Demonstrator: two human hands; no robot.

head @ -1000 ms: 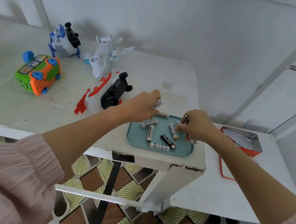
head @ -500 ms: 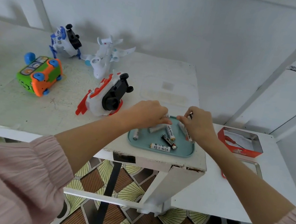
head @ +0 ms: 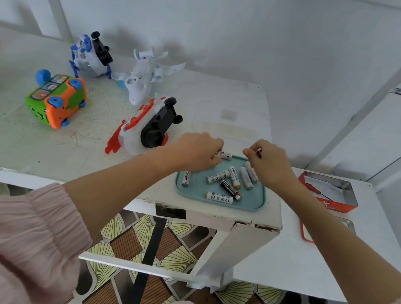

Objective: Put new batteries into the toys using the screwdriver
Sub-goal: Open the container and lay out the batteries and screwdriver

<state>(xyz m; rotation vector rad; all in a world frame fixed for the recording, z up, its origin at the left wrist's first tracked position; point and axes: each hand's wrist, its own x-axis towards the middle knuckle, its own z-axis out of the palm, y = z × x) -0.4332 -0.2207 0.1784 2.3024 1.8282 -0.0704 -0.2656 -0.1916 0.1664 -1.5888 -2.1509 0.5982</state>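
Your left hand [head: 195,151] pinches white battery [head: 224,154] over teal tray [head: 254,204]; your right hand [head: 268,162] beside it pinches dark battery [head: 259,152], probably.

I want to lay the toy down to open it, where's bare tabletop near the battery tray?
Bare tabletop lies behind the teal tray, right of the red-and-black toy. The tray holds scattered batteries.

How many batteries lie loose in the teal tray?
7: one at the left edge, one by the near rim, one black, four mid-tray. Hands may hide others.
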